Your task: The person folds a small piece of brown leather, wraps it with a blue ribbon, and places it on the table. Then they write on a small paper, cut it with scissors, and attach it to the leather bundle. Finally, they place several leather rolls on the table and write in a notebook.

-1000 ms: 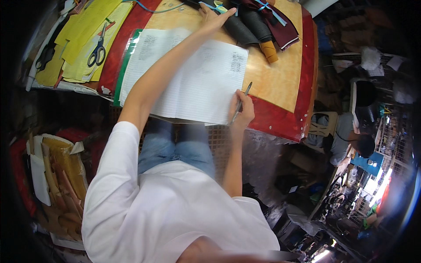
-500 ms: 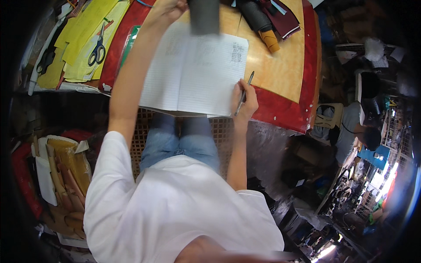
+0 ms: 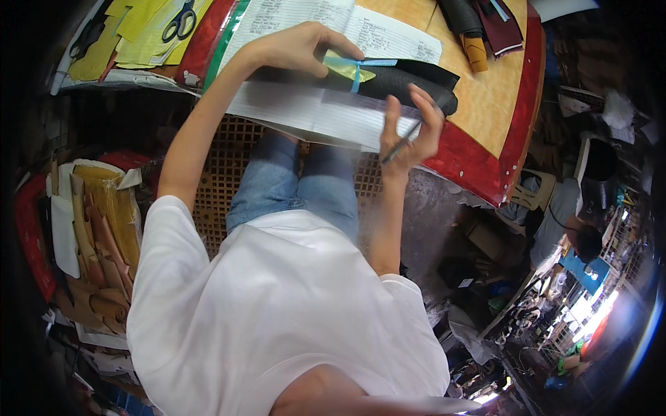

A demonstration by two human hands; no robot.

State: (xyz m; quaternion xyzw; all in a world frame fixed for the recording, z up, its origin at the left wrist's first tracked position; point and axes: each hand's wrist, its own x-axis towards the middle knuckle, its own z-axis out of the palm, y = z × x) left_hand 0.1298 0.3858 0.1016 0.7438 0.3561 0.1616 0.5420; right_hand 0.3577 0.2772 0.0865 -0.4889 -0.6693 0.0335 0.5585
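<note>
The left hand is closed around a black roll of dark material, which is tied with a light blue ribbon and has a small yellow-green slip under the ribbon. The roll lies across an open ledger with lined pages, near the front edge of the wooden table, which has a red border. The right hand holds a pen between thumb and fingers, and its other fingers are spread and touch the right end of the roll. The ledger hangs a little over the front edge of the table, above the knees of the person in blue jeans. At the far left corner of the table, scissors with dark handles lie on yellow sheets. Near the far right edge there is another dark roll with a tan end and a dark red folder. On the floor at the left stands a pile of tan leather pieces.
</note>
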